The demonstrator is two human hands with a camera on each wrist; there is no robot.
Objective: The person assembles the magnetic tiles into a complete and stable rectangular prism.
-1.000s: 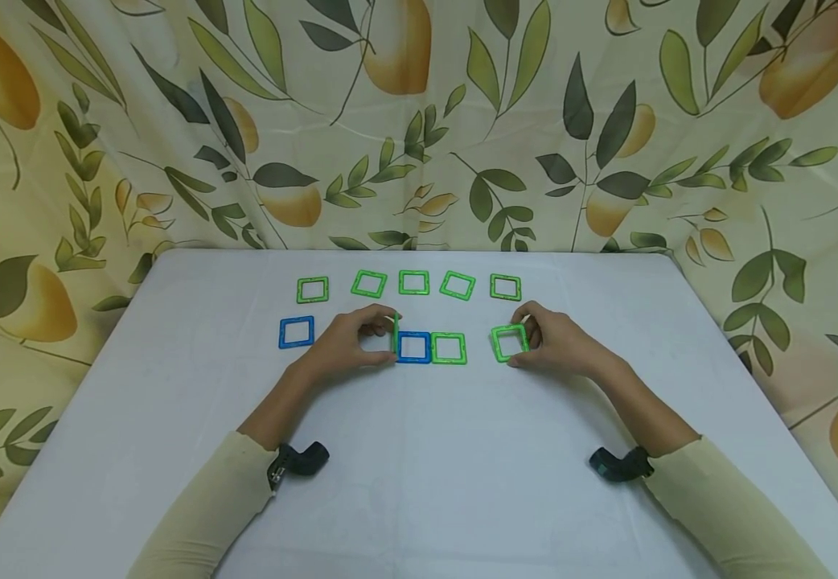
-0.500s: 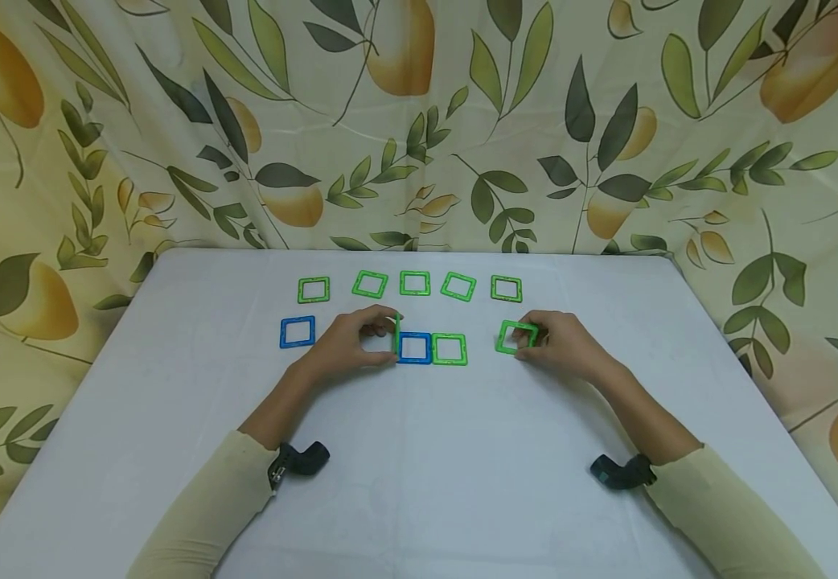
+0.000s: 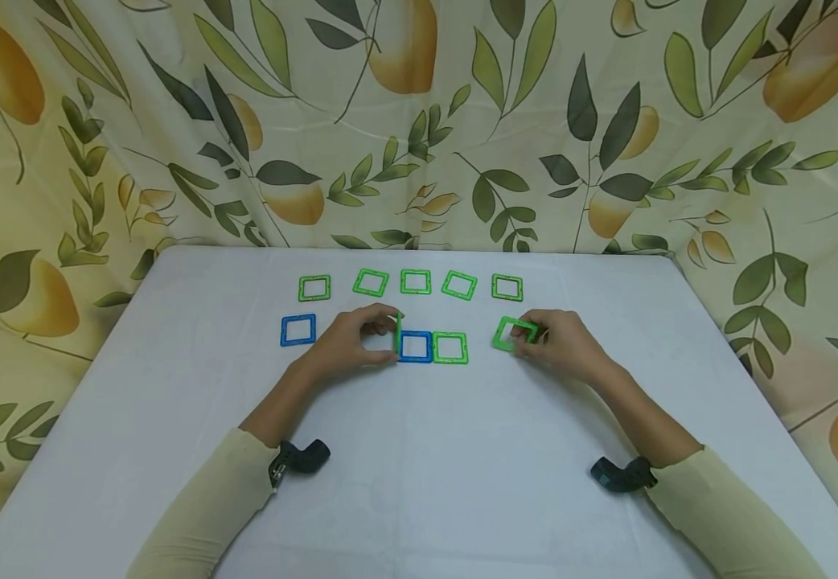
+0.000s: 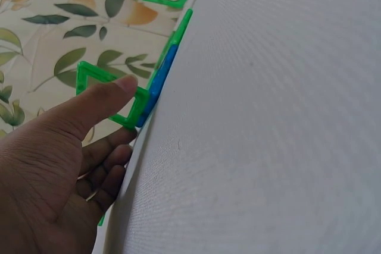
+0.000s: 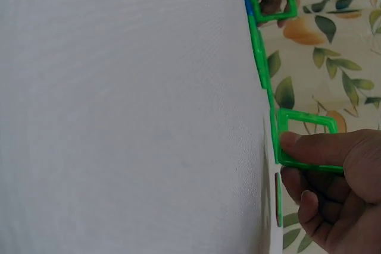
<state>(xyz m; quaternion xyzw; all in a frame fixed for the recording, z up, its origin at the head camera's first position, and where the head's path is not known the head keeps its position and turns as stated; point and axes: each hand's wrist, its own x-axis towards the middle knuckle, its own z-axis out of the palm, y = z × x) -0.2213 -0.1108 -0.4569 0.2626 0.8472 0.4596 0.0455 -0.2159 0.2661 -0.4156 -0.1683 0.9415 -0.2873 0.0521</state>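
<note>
In the head view my left hand [image 3: 347, 339] holds a green square magnetic tile [image 3: 399, 336] on edge, at the left side of a flat blue square tile [image 3: 416, 360]. Its thumb lies over that tile's rim in the left wrist view. A flat green tile [image 3: 450, 362] adjoins the blue one on the right. Farther right, my right hand [image 3: 564, 342] pinches another green square tile [image 5: 309, 116] between thumb and fingers, tilted and apart from the joined pair. The thumb presses on its frame in the right wrist view.
Along the back of the white table [image 3: 419, 482] lies a row of several green square tiles [image 3: 416, 292]. One blue square tile [image 3: 298, 344] lies left of my left hand. A curtain [image 3: 419, 185] with a fruit-and-leaf print hangs behind the table.
My right hand has shifted slightly away and right, and the green tile in it has turned and tilted. The left hand stays in place, with its tile still upright beside the blue one.
</note>
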